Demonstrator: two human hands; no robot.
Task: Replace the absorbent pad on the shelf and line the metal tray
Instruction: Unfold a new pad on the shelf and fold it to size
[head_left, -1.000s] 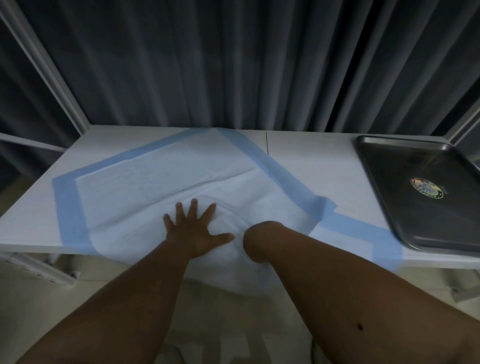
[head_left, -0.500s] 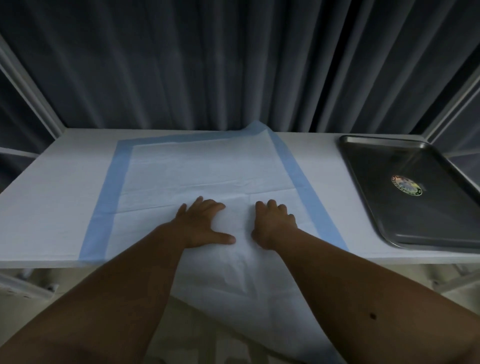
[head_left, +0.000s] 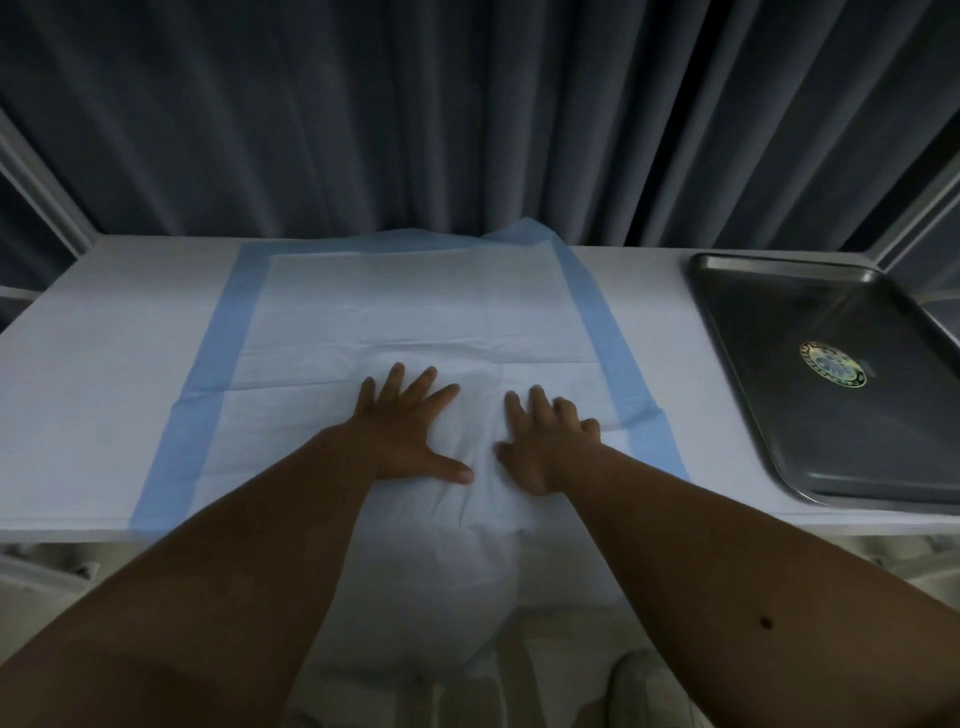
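No text, number or brand can be read anywhere in the frame. The only marking is a round sticker (head_left: 832, 365) at the right of the frame, stuck to the flat floor of the metal tray (head_left: 727, 332). It has a dark outer ring with what may be lettering running around it, and a pale, multicoloured centre, but the print is too small and blurred to make out a single character. The absorbent pad (head_left: 395, 312) in the middle of the frame carries only plain blue borders, with no printing visible.
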